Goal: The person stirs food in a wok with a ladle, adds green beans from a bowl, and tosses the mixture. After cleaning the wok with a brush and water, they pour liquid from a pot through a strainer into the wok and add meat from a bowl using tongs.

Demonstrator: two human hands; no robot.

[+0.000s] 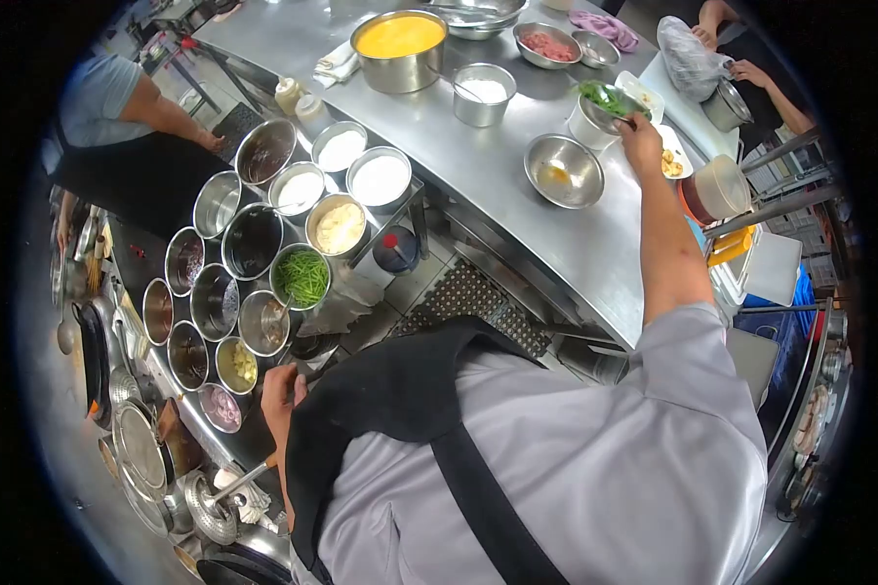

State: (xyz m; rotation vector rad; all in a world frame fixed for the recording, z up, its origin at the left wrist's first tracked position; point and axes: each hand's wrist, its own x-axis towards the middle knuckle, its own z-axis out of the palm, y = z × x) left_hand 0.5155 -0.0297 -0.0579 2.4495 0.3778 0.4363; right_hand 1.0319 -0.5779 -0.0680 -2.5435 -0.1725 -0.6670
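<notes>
My right hand (641, 144) is closed on the rim of a small metal bowl (607, 123) with green leaves (605, 96) in it. That bowl is tilted over a white-sided container (585, 132) on the steel table. Closer to me stands another metal bowl (556, 180) with a little yellow-brown liquid at its bottom. My left hand (281, 388) is low by my apron, its fingers curled; I cannot tell what is in them. Nearest to it are metal pots of pale yellow pieces (237, 365) and pinkish sliced pieces (222, 408).
A pot of yellow liquid (398, 37), a pot of white powder (485, 93) and a bowl of raw meat (546, 46) stand farther back. Several ingredient pots, one with chopped greens (300, 277), crowd the left. Another person (117, 127) stands left; someone else handles a plastic bag (688, 58).
</notes>
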